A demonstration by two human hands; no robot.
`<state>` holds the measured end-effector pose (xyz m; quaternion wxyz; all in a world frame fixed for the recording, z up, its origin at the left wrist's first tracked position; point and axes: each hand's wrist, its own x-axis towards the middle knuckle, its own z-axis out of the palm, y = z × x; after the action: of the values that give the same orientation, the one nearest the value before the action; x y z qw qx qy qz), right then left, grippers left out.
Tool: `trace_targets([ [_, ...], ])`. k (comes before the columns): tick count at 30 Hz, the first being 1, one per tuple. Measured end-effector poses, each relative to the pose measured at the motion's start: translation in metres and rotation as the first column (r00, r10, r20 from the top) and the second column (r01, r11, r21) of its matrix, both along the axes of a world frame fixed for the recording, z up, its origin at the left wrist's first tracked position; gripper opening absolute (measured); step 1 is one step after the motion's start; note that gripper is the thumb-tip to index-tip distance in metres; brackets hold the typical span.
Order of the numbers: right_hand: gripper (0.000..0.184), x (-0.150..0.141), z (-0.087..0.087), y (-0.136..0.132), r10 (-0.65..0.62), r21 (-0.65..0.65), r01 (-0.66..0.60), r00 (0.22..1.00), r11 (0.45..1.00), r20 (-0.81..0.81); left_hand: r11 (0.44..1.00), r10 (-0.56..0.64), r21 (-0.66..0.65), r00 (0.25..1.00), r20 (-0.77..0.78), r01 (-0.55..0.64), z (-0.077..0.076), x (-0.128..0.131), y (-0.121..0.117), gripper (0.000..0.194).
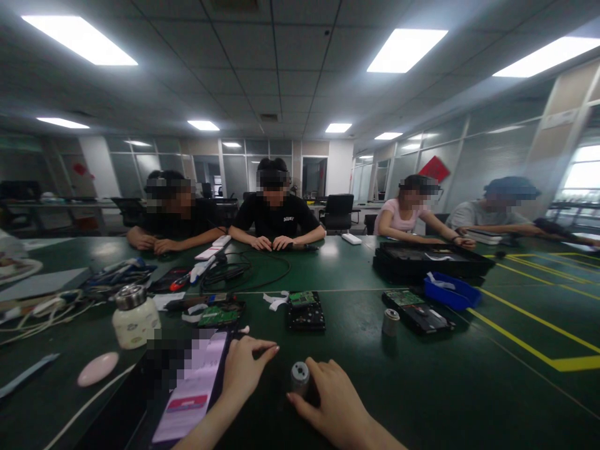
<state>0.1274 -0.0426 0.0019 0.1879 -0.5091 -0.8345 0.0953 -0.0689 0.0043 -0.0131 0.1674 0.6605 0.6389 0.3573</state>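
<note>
A small silver metal cylinder (300,373), its round top dotted with dark holes, stands upright on the green table. My right hand (332,397) is closed round its right side, with thumb and forefinger on it. To the left, my left hand (248,369) hovers by the edge of a lit screen (192,394). Its thumb and forefinger come together in a pinch; whatever is between the tips, if anything, is too small to make out. Another silver cylinder (390,322) stands farther right, beside a black unit with a green circuit board (417,307).
Ahead lie a black module with a green board (307,310) and another green board (220,314). A cream bottle (135,317), a pink oval object (98,369) and cables occupy the left. A blue tray (452,292) and black case (434,262) sit right. Several people sit opposite.
</note>
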Motion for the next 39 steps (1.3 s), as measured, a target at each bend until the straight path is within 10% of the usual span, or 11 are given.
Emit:
trace_targets([
  [8, 0.026, 0.0, -0.003, 0.001, 0.03, 0.018, -0.03, 0.999, 0.999, -0.011, 0.939, -0.342, 0.009, 0.935, 0.091, 0.343, 0.052, 0.023, -0.023, 0.013],
  [25, 0.027, 0.001, 0.001, -0.002, 0.023, 0.017, -0.022, 1.0, 1.0, -0.02, 0.92, -0.368, -0.103, 0.924, 0.103, 0.378, 0.051, 0.025, -0.026, 0.024],
  [30, 0.024, 0.0, -0.003, -0.001, 0.022, 0.033, -0.022, 1.0, 0.999, -0.013, 0.825, -0.53, -0.181, 0.844, 0.083, 0.535, 0.06, 0.017, -0.028, 0.047],
  [39, 0.03, 0.0, -0.003, 0.0, 0.023, 0.031, -0.023, 1.0, 0.999, 0.013, 0.815, -0.544, -0.218, 0.839, 0.027, 0.536, 0.061, 0.007, -0.017, 0.026],
])
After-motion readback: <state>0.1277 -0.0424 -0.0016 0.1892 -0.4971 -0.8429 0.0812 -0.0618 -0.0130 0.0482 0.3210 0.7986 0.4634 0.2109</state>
